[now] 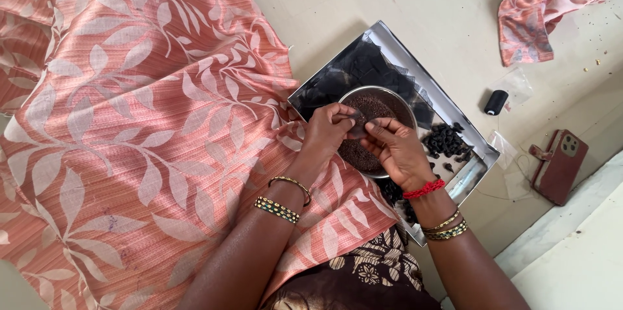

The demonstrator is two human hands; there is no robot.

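Observation:
My left hand point(328, 131) and my right hand point(397, 151) meet over a round steel bowl point(403, 102) filled with fine dark brown powder. Both pinch a small dark leaf-like piece point(359, 126) between their fingertips, just above the powder. The bowl rests in a shiny rectangular steel tray point(389, 41) that also holds a stack of dark cut sheets point(363, 67) at its far end and a heap of small black rolled pieces point(448, 141) to the right of the bowl. Bangles sit on both wrists, with a red thread on the right one.
Pink leaf-patterned cloth point(130, 122) covers my lap and the floor to the left. Another piece of the same cloth point(551, 5) lies top right. A black thread spool point(496, 102) and a phone in a reddish-brown case point(560, 164) lie on the pale floor right of the tray.

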